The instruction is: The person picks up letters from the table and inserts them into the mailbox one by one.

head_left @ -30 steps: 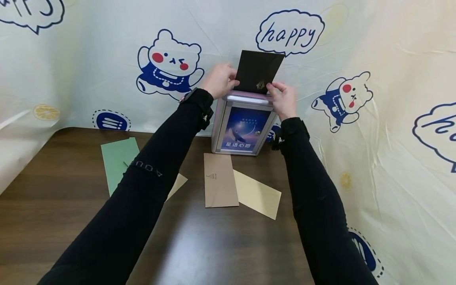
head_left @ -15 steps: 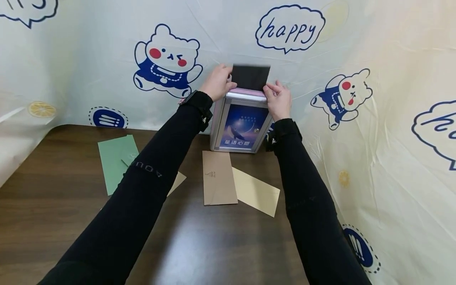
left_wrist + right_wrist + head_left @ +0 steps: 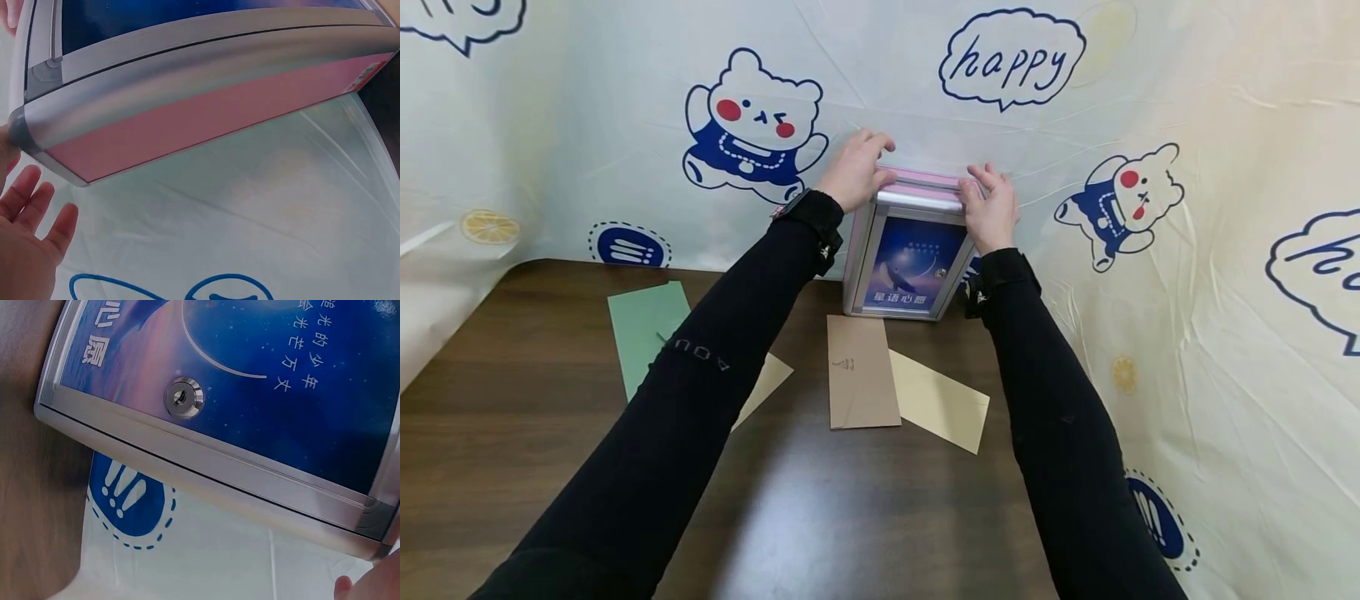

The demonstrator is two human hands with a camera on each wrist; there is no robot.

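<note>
A silver-framed letter box (image 3: 917,258) with a pink top and a blue starry front stands against the cloth at the back. Along its top runs a dark slot (image 3: 925,182). My left hand (image 3: 853,171) is at the box's upper left corner, thumb at the edge and fingers spread, holding nothing. At the upper right corner my right hand (image 3: 991,208) has its fingers loosely extended, also holding nothing. The left wrist view shows the left fingers (image 3: 62,231) apart from the box's pink side. A round key lock (image 3: 184,398) sits on the front door in the right wrist view.
On the brown table (image 3: 865,508) a brown envelope (image 3: 863,375) partly covers a cream one (image 3: 943,404) before the box. Left of these lie a green envelope (image 3: 643,329) and another cream piece (image 3: 766,387), partly hidden by the left sleeve. Patterned cloth (image 3: 625,108) encloses the table's back and sides.
The black envelope, held upright by both hands over the box, has gone down through the slot and out of sight. Both hands have let go and their fingers have spread at the corners.
</note>
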